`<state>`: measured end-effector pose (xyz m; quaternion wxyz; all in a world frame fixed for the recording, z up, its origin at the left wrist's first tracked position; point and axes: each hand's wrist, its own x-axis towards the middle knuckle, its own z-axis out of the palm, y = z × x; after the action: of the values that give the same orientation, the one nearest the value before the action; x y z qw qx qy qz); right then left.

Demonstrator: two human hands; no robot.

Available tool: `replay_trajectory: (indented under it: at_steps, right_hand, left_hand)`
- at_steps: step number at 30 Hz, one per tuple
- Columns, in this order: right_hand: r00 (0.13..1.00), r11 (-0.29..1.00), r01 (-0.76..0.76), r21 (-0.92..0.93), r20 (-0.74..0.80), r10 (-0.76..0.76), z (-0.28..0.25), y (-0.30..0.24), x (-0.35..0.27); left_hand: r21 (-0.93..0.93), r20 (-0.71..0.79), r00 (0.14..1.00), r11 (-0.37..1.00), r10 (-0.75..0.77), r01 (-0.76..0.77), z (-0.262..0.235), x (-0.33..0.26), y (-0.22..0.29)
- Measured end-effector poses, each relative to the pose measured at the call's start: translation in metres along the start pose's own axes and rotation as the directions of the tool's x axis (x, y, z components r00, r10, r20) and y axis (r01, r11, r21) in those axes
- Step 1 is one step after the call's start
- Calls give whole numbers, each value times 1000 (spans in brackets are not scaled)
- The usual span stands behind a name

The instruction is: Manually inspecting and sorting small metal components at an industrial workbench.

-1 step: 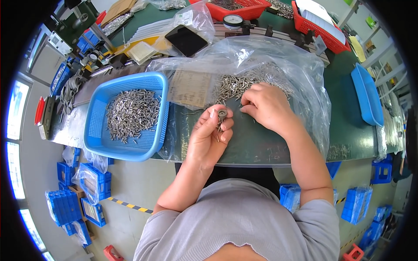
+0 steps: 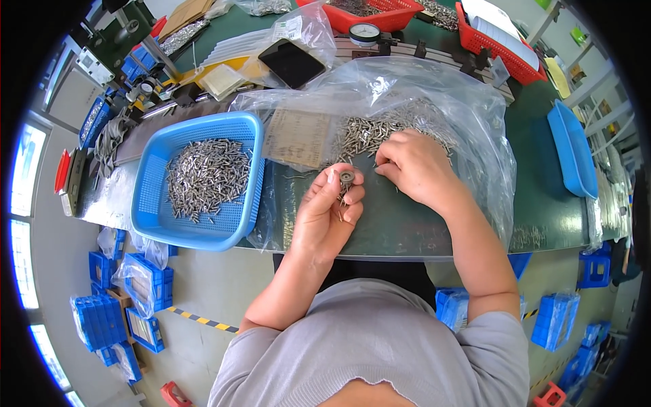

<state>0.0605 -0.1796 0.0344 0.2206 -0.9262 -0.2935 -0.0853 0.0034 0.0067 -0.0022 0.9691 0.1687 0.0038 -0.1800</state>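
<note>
My left hand (image 2: 322, 210) is raised over the front of the green table, its fingers closed round a small round metal piece with a hole (image 2: 346, 177). Several thin metal pins (image 2: 342, 205) show in the same palm below it. Beside the pile of small metal pins (image 2: 365, 136), my right hand (image 2: 415, 163) has thumb and forefinger pinched together; what is between them is too small to make out. The pile lies on and partly under a clear plastic bag (image 2: 475, 129). Left of my hands stands a blue basket (image 2: 249, 183) holding many similar pins.
A brown printed sheet (image 2: 296, 138) lies under the plastic. Behind are a black phone (image 2: 291, 63), a dial gauge (image 2: 364, 32) and red baskets (image 2: 498, 51). A blue tray (image 2: 571, 149) stands at the right edge. Blue crates (image 2: 98, 322) are stacked on the floor.
</note>
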Motion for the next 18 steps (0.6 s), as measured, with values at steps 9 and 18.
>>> replay_trajectory:
  at_steps: [9,18]
  right_hand:
    - [976,579,-203,790,119,180,-8,-20,5]
    - [997,639,-69,766,26,77,-1,-33,6]
  left_hand:
    - [73,-9,1000,997,-2,3,2,-2,-1]
    - [91,-48,999,996,-10,14,4,0,-1]
